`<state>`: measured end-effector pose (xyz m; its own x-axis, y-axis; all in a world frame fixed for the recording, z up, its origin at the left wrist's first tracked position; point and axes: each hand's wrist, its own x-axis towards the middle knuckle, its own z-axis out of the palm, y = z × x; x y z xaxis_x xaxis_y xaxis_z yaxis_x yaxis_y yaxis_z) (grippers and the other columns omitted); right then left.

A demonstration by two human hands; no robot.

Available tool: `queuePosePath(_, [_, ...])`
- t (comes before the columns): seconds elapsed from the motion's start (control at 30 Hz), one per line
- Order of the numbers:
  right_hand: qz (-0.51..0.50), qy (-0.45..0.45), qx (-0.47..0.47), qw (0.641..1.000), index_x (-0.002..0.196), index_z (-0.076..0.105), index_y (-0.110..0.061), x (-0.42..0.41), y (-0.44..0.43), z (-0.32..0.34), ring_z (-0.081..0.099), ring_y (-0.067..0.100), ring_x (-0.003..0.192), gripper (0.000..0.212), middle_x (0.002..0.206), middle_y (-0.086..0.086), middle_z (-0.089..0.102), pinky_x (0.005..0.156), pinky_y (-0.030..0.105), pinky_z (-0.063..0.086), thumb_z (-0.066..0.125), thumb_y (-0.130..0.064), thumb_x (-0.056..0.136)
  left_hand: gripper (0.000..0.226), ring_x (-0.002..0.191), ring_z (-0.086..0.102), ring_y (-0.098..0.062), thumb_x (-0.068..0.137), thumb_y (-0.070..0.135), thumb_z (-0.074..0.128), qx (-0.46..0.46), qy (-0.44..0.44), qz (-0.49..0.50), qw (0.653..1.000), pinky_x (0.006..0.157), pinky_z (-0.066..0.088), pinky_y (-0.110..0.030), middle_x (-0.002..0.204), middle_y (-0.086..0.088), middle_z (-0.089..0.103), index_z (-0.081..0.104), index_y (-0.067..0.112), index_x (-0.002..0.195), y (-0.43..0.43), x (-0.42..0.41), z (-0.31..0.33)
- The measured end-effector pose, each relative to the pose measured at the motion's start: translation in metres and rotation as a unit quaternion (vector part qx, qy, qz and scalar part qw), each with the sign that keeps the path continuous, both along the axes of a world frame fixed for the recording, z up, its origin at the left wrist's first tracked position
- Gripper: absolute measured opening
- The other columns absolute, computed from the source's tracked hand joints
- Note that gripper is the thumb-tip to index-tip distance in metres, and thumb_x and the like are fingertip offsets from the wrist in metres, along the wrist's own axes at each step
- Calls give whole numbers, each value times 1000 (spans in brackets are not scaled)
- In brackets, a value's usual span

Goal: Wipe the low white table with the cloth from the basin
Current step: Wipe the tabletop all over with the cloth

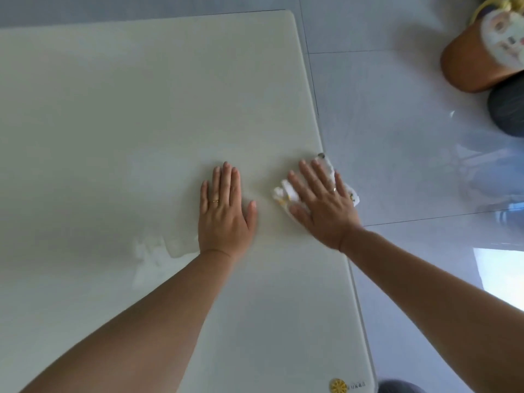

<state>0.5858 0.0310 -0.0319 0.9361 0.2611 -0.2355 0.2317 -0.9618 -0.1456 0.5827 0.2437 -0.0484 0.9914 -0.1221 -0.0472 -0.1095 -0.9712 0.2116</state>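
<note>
The low white table fills the left and middle of the view. A white cloth with small yellow marks lies at the table's right edge. My right hand presses flat on the cloth with straight, spread fingers; the cloth shows on both sides of the hand and hangs a little over the edge. My left hand rests flat on the bare tabletop just left of the cloth, fingers straight. A damp streak shows on the table left of my left wrist.
Glossy grey floor tiles lie right of the table. A brown slipper with a printed insole and a dark round object sit at the upper right. A gold sticker marks the table's near right corner.
</note>
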Motion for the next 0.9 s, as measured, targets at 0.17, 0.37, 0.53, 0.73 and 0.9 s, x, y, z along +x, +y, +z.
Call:
queuePosePath(0.17, [-138,9,4,990,151,5,-29,15,26,-1,-12,20,146,62,159,0,-5,115,43,-11,24,-52,97,67,146,15,-24,93,41,29,5,1,5,1000,119,10,-43,158,-11,20,23,5,149,0,2,-1])
queuePosePath(0.37, [32,15,11,999,151,14,-27,-26,17,3,-3,24,147,61,159,1,6,118,48,3,23,-53,96,65,144,23,-28,91,37,37,3,-19,2,1000,117,17,-46,154,-14,28,32,1,145,-1,1,3])
queuePosePath(0.53, [-28,25,24,999,151,4,-29,70,4,0,-15,16,144,64,160,-3,-4,118,43,-3,20,-55,95,68,144,20,-28,89,38,34,-6,2,-13,1000,118,10,-44,155,-14,25,31,2,146,-9,23,12])
queuePosePath(0.73, [-86,17,6,996,151,-3,-26,92,29,-3,-16,20,145,63,159,-1,-10,116,43,-9,21,-50,98,59,143,24,-32,92,28,43,-25,-32,36,999,117,13,-44,153,-17,30,36,0,143,-27,97,17])
queuePosePath(0.9, [148,-6,-8,989,151,12,-24,72,-1,0,0,25,147,63,159,2,8,118,47,5,22,-54,96,60,146,15,-28,95,28,42,-23,-10,68,997,119,6,-41,157,-13,19,26,3,148,-26,136,5])
